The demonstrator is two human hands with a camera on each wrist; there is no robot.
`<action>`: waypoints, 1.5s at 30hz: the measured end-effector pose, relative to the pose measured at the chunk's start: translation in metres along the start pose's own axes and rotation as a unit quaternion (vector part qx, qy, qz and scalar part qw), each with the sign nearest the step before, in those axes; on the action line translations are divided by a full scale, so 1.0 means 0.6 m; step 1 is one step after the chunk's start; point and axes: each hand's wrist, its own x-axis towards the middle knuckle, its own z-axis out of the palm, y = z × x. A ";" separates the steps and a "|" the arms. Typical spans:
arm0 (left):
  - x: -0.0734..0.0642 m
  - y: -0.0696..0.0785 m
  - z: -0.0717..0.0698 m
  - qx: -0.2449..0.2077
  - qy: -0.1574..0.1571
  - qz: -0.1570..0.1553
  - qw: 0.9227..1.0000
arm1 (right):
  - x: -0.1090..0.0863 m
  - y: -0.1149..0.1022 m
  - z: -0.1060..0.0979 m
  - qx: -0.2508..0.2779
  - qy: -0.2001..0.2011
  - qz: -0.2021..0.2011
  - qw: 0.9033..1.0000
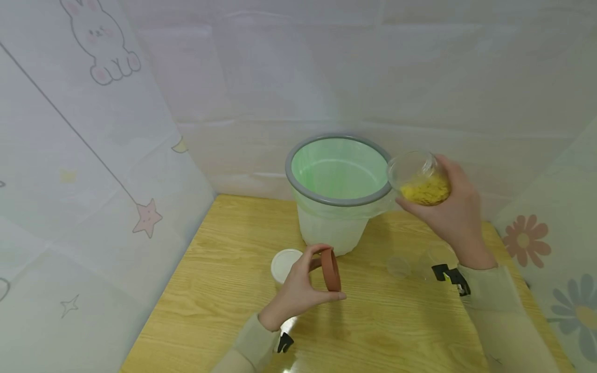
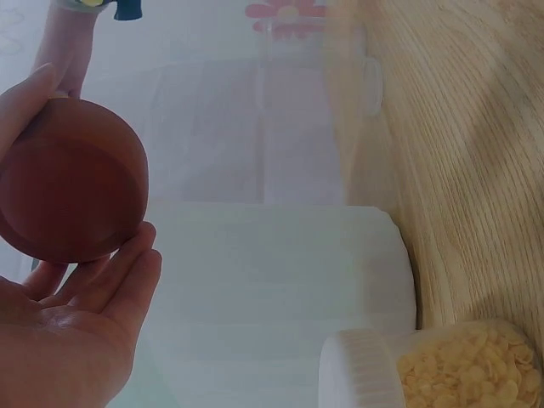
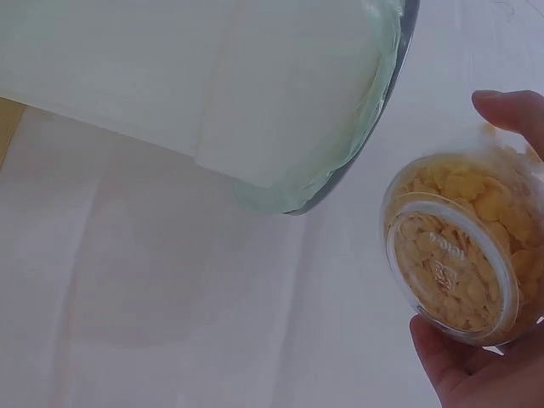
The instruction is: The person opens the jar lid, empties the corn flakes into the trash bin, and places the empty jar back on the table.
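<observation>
My left hand [image 1: 300, 290] pinches a reddish-brown round lid [image 1: 330, 270] by its edge, thumb below and fingers above. The lid stands on edge in front of the bin, and its hollow face shows in the left wrist view. A clear plastic jar [image 1: 420, 181] with yellow flakes [image 3: 455, 263] in it is gripped by my right hand [image 1: 459, 207]. This jar tilts with its mouth toward the bin's right rim, and its base faces the right wrist camera. The white bin [image 1: 331, 228] has a grey rim and a pale green bag lining.
Beside my left hand stands another jar of yellow flakes [image 2: 472, 370] with a white lid [image 1: 285, 264]. Clear round pieces [image 1: 398, 267] lie on the wooden table [image 1: 205, 290] to the right of the bin. Patterned sheeting [image 1: 261, 67] surrounds the table's back and sides.
</observation>
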 end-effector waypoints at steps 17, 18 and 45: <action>0.000 0.000 0.001 -0.001 -0.002 -0.014 1.000 | 0.052 0.005 0.019 -0.071 -0.056 -0.103 0.991; 0.000 0.001 0.001 -0.001 -0.001 -0.013 1.000 | 0.054 0.005 0.019 -0.076 -0.061 -0.106 0.990; 0.003 0.001 0.008 0.006 0.002 -0.017 1.000 | 0.093 -0.001 0.013 -0.161 -0.142 -0.187 0.959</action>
